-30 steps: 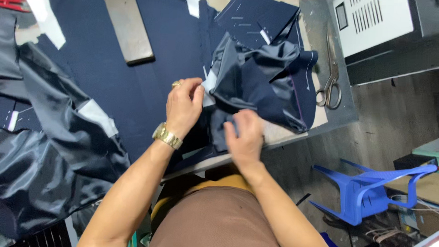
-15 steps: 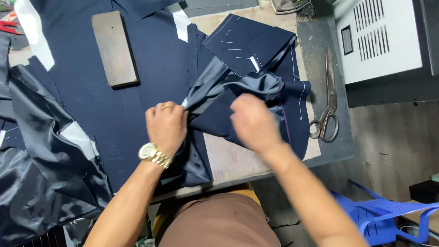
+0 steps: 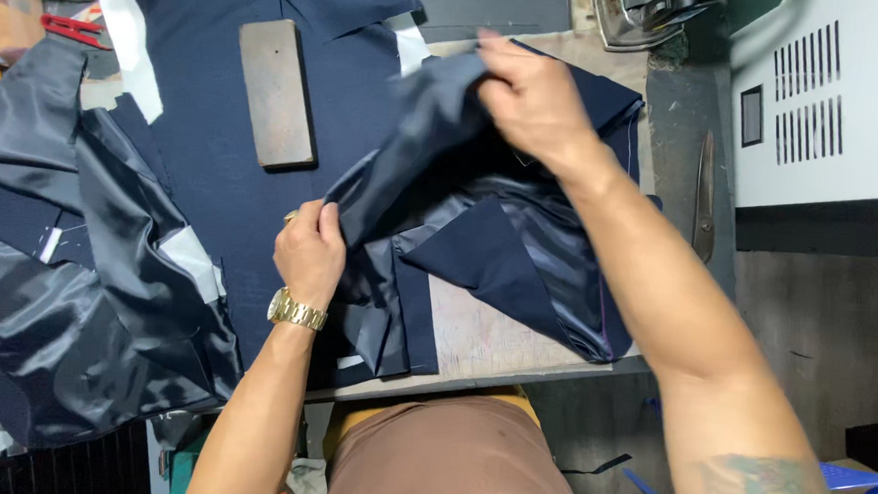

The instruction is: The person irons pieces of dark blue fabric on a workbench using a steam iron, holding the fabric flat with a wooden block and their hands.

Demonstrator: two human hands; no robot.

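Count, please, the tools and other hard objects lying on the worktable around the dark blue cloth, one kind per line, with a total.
Flat brown rectangular block: 1
Metal scissors at the table's right edge: 1
Red-handled tool, far left, kind unclear: 1
Metal iron, top edge, partly cut off: 1
Total: 4

Worktable (image 3: 494, 345): navy fabric (image 3: 222, 181), scissors (image 3: 706, 196), wooden block (image 3: 277, 93).
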